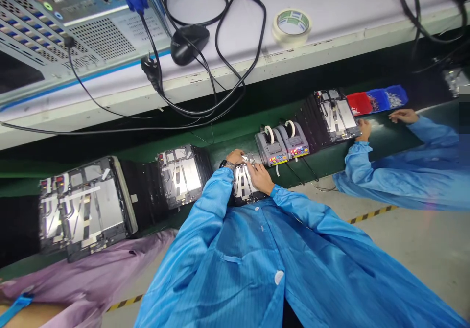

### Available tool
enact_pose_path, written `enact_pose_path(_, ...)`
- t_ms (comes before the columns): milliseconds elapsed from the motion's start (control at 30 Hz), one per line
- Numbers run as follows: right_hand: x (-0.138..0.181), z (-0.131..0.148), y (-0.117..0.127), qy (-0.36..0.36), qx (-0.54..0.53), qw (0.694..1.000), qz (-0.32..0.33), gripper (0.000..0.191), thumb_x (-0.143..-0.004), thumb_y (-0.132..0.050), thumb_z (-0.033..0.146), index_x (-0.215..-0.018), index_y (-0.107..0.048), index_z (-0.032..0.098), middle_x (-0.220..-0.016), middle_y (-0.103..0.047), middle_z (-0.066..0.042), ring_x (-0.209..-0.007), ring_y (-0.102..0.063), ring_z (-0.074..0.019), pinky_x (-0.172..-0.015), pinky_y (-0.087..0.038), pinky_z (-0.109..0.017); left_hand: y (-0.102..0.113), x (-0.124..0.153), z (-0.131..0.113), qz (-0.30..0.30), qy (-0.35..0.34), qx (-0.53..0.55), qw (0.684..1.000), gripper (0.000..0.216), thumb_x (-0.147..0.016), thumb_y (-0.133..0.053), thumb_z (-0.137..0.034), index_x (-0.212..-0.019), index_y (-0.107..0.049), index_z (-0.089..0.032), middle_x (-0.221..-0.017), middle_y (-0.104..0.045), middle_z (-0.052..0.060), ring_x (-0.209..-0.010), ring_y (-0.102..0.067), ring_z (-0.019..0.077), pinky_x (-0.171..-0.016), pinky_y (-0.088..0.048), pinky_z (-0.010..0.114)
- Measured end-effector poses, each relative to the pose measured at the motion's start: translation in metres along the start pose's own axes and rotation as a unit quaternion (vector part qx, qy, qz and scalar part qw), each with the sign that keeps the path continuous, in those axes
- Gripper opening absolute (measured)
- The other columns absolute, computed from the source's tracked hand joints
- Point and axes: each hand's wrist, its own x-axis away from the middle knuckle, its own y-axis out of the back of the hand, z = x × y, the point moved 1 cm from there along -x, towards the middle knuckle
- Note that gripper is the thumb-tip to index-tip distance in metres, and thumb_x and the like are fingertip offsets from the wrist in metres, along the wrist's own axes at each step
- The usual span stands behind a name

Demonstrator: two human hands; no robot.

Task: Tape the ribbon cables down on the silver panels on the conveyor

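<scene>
In front of my body lies an opened tablet-like device (243, 183) with silvery panels and dark strips. My left hand (234, 158), with a dark watch at the wrist, is at its upper left edge, fingers curled together. Whatever is between those fingers is too small to make out. Across the upper right of the same device lies my right hand (261, 178), its fingers stretched out towards the left one. Just right of my hands stand two grey tape dispensers (271, 147) with white tape rolls and lit buttons.
Stacks of similar opened devices stand to the left (181, 178), far left (91, 210) and right (336, 115) on the green bench (216, 147). A co-worker's blue sleeve (389, 171) is at right, another person's pink garment (99, 274) at left. Above, a shelf (338, 5) bears cables and a tape roll (293, 26).
</scene>
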Motion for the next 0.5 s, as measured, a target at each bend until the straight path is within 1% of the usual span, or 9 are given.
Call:
enact_pose_path(100,-0.002,-0.006,0.003,0.029,0.009,0.999,0.011,0.07,-0.096,-0.044,0.012,-0.163,-0.03,0.002,-0.14,-0.063,-0.024,-0.129,-0.052,-0.0374,-0.112,-0.037,-0.052,0.006,0.001,-0.003,0.003,0.01,0.004,1.0,0.049,-0.073,-0.083,-0.026,-0.122,-0.077,-0.026,-0.126,-0.076,0.009,-0.12,-0.069,0.0299,-0.107,-0.048,0.038)
enact_pose_path(167,-0.002,-0.009,0.006,0.021,-0.006,1.0,0.009,0.068,-0.096,-0.043,0.013,-0.162,-0.032,0.001,-0.135,-0.065,-0.024,-0.126,-0.053,-0.0369,-0.111,-0.039,-0.052,0.011,0.006,0.001,-0.01,0.014,0.02,1.0,0.047,-0.077,-0.08,-0.025,-0.123,-0.075,-0.026,-0.127,-0.075,0.008,-0.121,-0.069,0.0282,-0.109,-0.048,0.039)
enact_pose_path(200,-0.002,-0.01,0.008,0.009,-0.025,1.0,0.001,0.067,-0.097,-0.043,0.014,-0.162,-0.031,0.002,-0.134,-0.066,-0.024,-0.124,-0.054,-0.0366,-0.109,-0.04,-0.053,0.014,0.011,0.005,-0.036,0.01,0.041,0.998,0.044,-0.081,-0.078,-0.026,-0.125,-0.074,-0.026,-0.129,-0.075,0.008,-0.122,-0.068,0.0268,-0.109,-0.048,0.038)
enact_pose_path(233,-0.002,-0.009,0.01,-0.008,-0.051,0.999,-0.012,0.068,-0.097,-0.044,0.015,-0.163,-0.03,0.004,-0.133,-0.067,-0.023,-0.124,-0.055,-0.0363,-0.108,-0.041,-0.053,0.015,0.018,0.011,-0.077,-0.002,0.071,0.994,0.042,-0.085,-0.074,-0.027,-0.127,-0.072,-0.025,-0.131,-0.073,0.008,-0.124,-0.067,0.0254,-0.11,-0.047,0.037)
enact_pose_path(300,-0.004,-0.005,0.012,-0.049,-0.117,0.991,-0.047,0.07,-0.098,-0.046,0.019,-0.165,-0.025,0.009,-0.133,-0.068,-0.019,-0.124,-0.056,-0.0354,-0.106,-0.044,-0.053,0.013,0.038,0.027,-0.191,-0.03,0.143,0.971,0.038,-0.093,-0.064,-0.024,-0.13,-0.069,-0.023,-0.135,-0.07,0.009,-0.126,-0.064,0.0225,-0.113,-0.047,0.036)
enact_pose_path(367,-0.009,0.004,0.009,-0.081,-0.182,0.977,-0.077,0.073,-0.098,-0.048,0.022,-0.166,-0.022,0.014,-0.13,-0.069,-0.016,-0.124,-0.057,-0.0342,-0.107,-0.045,-0.053,0.001,0.063,0.046,-0.291,-0.036,0.201,0.935,0.038,-0.095,-0.057,-0.017,-0.132,-0.066,-0.022,-0.136,-0.067,0.01,-0.126,-0.063,0.0215,-0.114,-0.047,0.036)
enact_pose_path(400,-0.014,0.009,0.006,-0.088,-0.207,0.971,-0.084,0.074,-0.097,-0.05,0.022,-0.166,-0.022,0.016,-0.128,-0.07,-0.015,-0.123,-0.059,-0.0336,-0.107,-0.045,-0.053,-0.008,0.075,0.056,-0.32,-0.025,0.223,0.921,0.04,-0.094,-0.055,-0.014,-0.132,-0.064,-0.021,-0.136,-0.065,0.01,-0.125,-0.063,0.0216,-0.113,-0.048,0.037)
enact_pose_path(433,-0.02,0.015,0.001,-0.09,-0.226,0.966,-0.086,0.074,-0.097,-0.051,0.022,-0.165,-0.024,0.016,-0.125,-0.07,-0.015,-0.121,-0.06,-0.0331,-0.107,-0.046,-0.052,-0.019,0.086,0.064,-0.335,-0.007,0.243,0.91,0.041,-0.093,-0.055,-0.012,-0.132,-0.063,-0.021,-0.136,-0.064,0.011,-0.124,-0.064,0.0218,-0.112,-0.05,0.037)
enact_pose_path(500,-0.035,0.024,-0.008,-0.084,-0.249,0.961,-0.082,0.071,-0.095,-0.054,0.021,-0.162,-0.03,0.016,-0.119,-0.069,-0.014,-0.115,-0.061,-0.0321,-0.105,-0.047,-0.051,-0.042,0.103,0.078,-0.335,0.028,0.279,0.9,0.041,-0.092,-0.056,-0.011,-0.131,-0.061,-0.02,-0.137,-0.062,0.012,-0.122,-0.064,0.0215,-0.111,-0.051,0.037)
